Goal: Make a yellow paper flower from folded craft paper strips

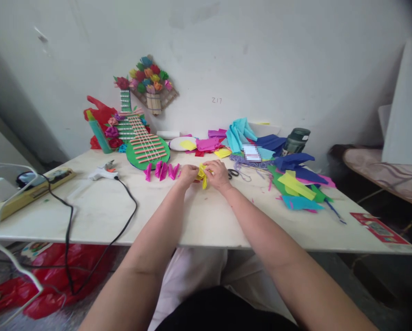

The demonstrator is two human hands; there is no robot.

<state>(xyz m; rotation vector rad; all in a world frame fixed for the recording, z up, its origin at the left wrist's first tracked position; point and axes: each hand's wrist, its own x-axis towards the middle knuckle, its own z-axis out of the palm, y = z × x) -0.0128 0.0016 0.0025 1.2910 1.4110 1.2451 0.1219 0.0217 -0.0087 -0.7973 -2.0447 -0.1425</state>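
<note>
A small piece of yellow crepe paper (203, 178), crumpled and folded, is pinched between both hands just above the white table. My left hand (189, 174) closes on its left side, fingers bent. From the right, my right hand (217, 174) grips it with thumb and fingertips. Several folded pink paper pieces (161, 170) stand in a row to the left of my left hand. Close by my right hand lie black-handled scissors (232, 174), partly hidden by that hand.
A glue gun (103, 172) with a black cord (134, 202) lies left. Behind it leans a green paper-flowered guitar craft (147, 151). Coloured paper sheets (297, 184) are piled at right, near a dark green bottle (296, 140). A power strip (37, 191) sits at the left edge.
</note>
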